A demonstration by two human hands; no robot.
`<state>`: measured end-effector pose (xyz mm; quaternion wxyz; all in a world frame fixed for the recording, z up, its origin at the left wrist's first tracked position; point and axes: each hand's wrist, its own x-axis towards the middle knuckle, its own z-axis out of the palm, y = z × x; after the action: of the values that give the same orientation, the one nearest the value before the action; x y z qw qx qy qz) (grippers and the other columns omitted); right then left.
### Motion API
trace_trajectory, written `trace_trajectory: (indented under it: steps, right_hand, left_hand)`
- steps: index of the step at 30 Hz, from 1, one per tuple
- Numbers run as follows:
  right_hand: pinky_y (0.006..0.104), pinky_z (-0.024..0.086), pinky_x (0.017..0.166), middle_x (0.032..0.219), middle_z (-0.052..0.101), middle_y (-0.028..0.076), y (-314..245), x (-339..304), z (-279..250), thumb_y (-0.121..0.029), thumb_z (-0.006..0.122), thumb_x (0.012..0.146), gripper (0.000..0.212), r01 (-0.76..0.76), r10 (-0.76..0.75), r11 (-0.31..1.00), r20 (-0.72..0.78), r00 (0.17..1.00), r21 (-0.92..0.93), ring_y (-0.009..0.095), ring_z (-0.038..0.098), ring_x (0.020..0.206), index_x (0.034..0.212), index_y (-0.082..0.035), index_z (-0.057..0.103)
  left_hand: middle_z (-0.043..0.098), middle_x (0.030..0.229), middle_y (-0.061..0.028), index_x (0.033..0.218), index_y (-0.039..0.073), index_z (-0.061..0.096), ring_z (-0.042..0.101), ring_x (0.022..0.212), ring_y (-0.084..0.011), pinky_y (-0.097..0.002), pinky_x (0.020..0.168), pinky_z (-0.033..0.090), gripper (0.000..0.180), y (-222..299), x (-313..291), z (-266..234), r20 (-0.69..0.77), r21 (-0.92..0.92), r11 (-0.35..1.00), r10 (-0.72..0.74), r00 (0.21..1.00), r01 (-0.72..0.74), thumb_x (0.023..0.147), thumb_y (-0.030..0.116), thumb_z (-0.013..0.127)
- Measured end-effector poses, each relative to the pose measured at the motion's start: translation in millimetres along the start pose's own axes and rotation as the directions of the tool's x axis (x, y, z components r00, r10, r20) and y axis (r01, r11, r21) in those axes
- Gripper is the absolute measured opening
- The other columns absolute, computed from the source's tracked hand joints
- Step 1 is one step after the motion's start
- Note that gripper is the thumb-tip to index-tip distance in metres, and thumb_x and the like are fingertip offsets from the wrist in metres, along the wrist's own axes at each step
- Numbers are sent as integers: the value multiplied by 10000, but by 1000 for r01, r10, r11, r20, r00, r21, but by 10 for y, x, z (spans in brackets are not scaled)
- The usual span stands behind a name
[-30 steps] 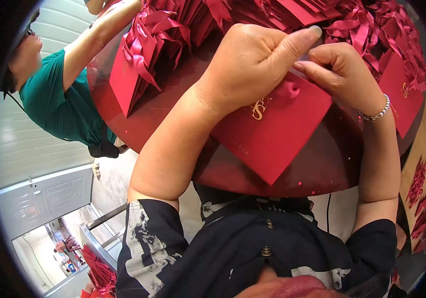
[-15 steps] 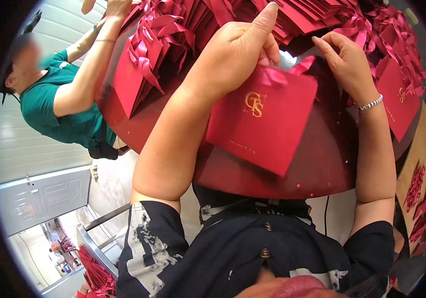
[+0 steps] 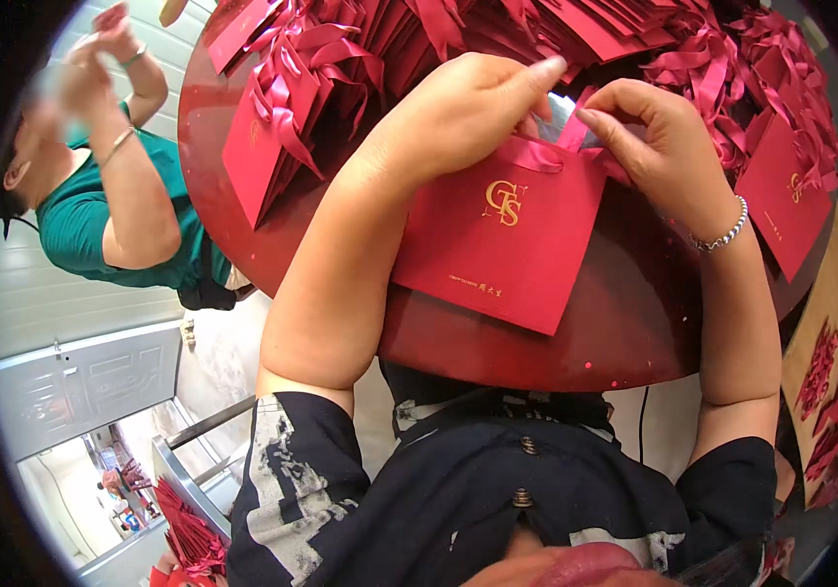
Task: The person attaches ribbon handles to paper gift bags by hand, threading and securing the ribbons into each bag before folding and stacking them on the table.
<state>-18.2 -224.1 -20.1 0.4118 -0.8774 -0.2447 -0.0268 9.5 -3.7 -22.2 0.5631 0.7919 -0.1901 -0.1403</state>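
A flat red paper gift bag (image 3: 502, 235) with a gold emblem hangs tilted in front of me over the round table. A glossy red ribbon (image 3: 536, 155) loops along its top edge. My left hand (image 3: 473, 112) is closed at the bag's top, thumb pointing right, with its other fingertips partly hidden behind. Between the thumb and forefinger of my right hand (image 3: 654, 132), the ribbon is pinched at the bag's upper right corner. Something pale and shiny (image 3: 561, 112) shows between my hands; I cannot make out what it is.
Stacks of red ribboned bags (image 3: 287, 108) cover the table's far side, with more bags (image 3: 786, 186) at the right. The dark red table (image 3: 536, 357) has a curved near edge. A co-worker in a green shirt (image 3: 131, 210) is at the left, with raised hands.
My right hand has moved in to the left and taken hold of the ribbon. The bag has shifted slightly left and up. The co-worker's hands have moved left, away from the table.
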Motion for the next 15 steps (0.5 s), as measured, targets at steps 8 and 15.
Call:
trace_trajectory:
  steps: [8,15]
  right_hand:
    - [266,507,807,955,705,78,151,4,55,2,581,943,174,-73,24,971,211,977,229,116,640,889,1103,34,640]
    - [326,474,624,763,626,171,77,31,-23,-94,597,947,124,-24,-25,986,289,957,166,226,597,652,978,21,629]
  left_hand:
    - [644,669,-174,867,-5,710,666,593,-254,-370,566,509,292,247,-212,201,161,583,774,189,969,-247,904,285,697]
    - [655,685,-160,757,45,681,670,686,-352,-447,630,538,292,236,-193,254,204,699,598,359,911,-392,886,306,657]
